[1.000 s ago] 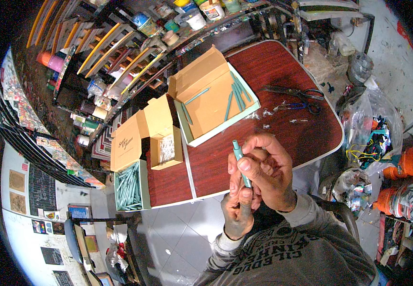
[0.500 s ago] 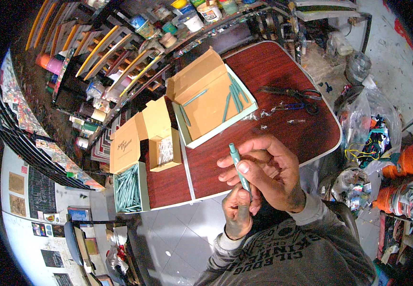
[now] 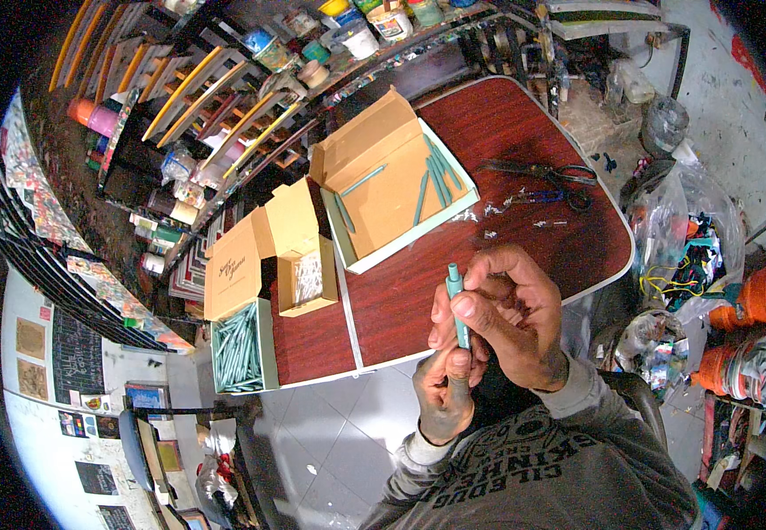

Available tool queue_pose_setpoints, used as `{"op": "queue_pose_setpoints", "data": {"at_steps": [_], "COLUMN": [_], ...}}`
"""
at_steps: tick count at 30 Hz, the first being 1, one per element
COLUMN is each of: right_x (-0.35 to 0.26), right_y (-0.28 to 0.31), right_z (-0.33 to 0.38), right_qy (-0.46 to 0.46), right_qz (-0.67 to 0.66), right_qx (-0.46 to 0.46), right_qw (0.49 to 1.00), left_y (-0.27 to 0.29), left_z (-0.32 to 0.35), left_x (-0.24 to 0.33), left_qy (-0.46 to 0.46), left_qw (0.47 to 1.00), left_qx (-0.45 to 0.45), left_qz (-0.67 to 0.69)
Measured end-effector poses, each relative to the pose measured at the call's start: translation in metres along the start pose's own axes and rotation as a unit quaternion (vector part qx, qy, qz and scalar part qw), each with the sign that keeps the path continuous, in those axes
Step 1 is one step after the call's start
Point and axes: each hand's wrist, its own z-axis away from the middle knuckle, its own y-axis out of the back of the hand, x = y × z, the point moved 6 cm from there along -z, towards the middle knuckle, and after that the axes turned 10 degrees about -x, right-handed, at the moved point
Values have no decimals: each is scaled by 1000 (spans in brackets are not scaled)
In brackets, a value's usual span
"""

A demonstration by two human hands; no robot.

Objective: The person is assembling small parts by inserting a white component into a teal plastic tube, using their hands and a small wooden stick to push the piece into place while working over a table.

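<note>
Between my two hands, just off the table's near edge, a teal pen (image 3: pixel 455 283) stands nearly upright. The thumb and fingers of my left hand (image 3: pixel 443 405) pinch its lower end. Higher up, my right hand (image 3: pixel 524 329) has its thumb against the barrel, with fingers curled behind. A wide open cardboard box (image 3: pixel 381 223) on the table holds several teal pens. Left of it, a small box (image 3: pixel 307 302) contains small white pieces. At the far left, another box (image 3: pixel 270 371) is filled with many teal pens.
Black scissors (image 3: pixel 533 169) and a blue-handled tool (image 3: pixel 542 197) lie on the red-brown table (image 3: pixel 524 124), beside scattered small white bits (image 3: pixel 491 211). Racks and paint tubs (image 3: pixel 358 41) stand behind. Plastic bags (image 3: pixel 666 287) and orange buckets (image 3: pixel 758 296) are on the right.
The pen has swung more upright, its top shifting right. Both hands have moved slightly right with it, and my right fingers have drawn in closer around the barrel.
</note>
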Motion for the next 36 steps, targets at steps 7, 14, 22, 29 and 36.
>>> {"op": "queue_pose_setpoints", "data": {"at_steps": [7, 14, 22, 29, 36], "right_x": [-8, -8, -21, -45, -52], "right_y": [-2, -7, -7, 5, -3], "right_z": [2, 2, -1, -3, -15], "right_qy": [33, 66, 53, 60, 237], "right_qz": [34, 52, 155, 436, 611], "right_qx": [10, 0, -24, -16, -66], "right_qw": [999, 996, 986, 898, 752], "left_y": [-6, -4, -3, -1, -3], "left_z": [-4, 1, 1, -2, 2], "left_x": [9, -7, -1, 13, 24], "left_qy": [-24, 22, 32, 22, 57], "left_qw": [995, 999, 999, 998, 995], "left_qx": [19, 12, 23, 16, 25], "left_qz": [-98, 42, 27, -61, -74]}}
